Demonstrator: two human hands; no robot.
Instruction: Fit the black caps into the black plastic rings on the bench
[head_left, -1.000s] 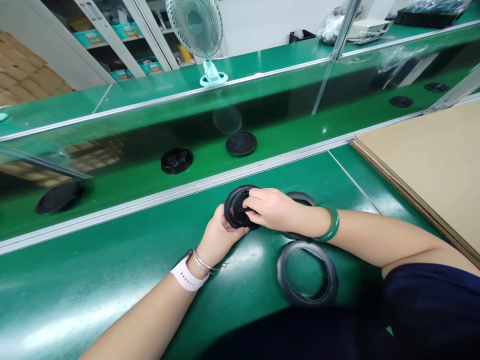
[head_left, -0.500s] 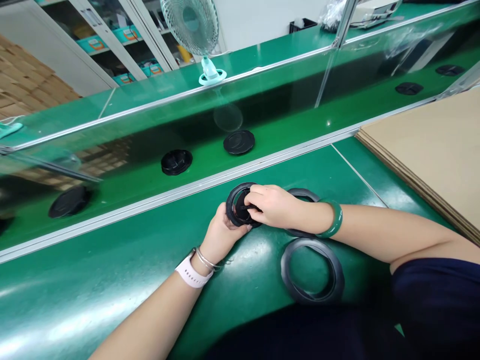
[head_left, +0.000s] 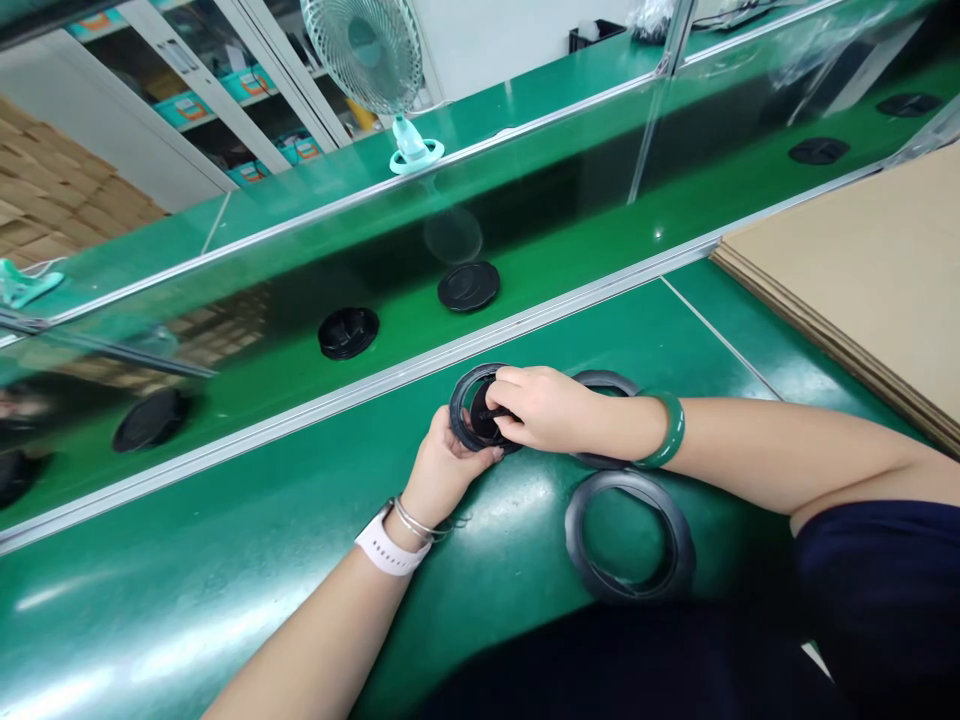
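Nearest me, a loose dark grey rubber ring [head_left: 628, 535] lies flat on the green bench [head_left: 225, 560], untouched. My left hand [head_left: 448, 468] stays clenched on the lower rim of the round black plastic cap [head_left: 474, 412], while my right hand [head_left: 544, 408] keeps pinching at its centre; neither grip has shifted over the last second. Beyond, the black discs [head_left: 469, 286] on the conveyor belt [head_left: 570, 260] have drifted slightly left, so the fitting work on the cap appears ongoing.

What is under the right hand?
Under the right hand a black round part shows at the fingers, held below by the left hand. A ring lies partly covered by the wrist.
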